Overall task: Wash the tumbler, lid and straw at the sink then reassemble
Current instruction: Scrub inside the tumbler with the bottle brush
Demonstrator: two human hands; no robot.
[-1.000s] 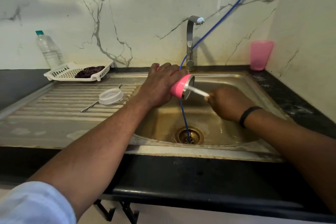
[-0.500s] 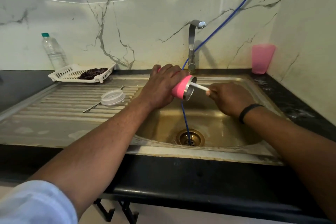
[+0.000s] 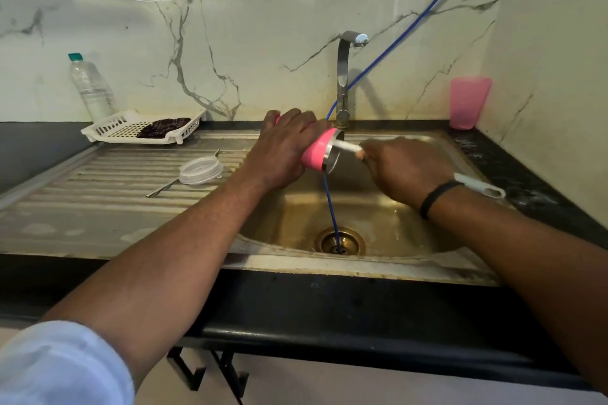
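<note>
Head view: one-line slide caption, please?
Left hand holds pink tumbler sideways over sink; right hand works a white-handled brush inside.

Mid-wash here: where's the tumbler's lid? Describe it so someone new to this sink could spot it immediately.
Start at the steel sink and look to the ribbed draining board on its left. The lid lies there, between the white basket and the left hand. It is the only clear, round plastic disc there, with a thin metal straw beside it.
</note>
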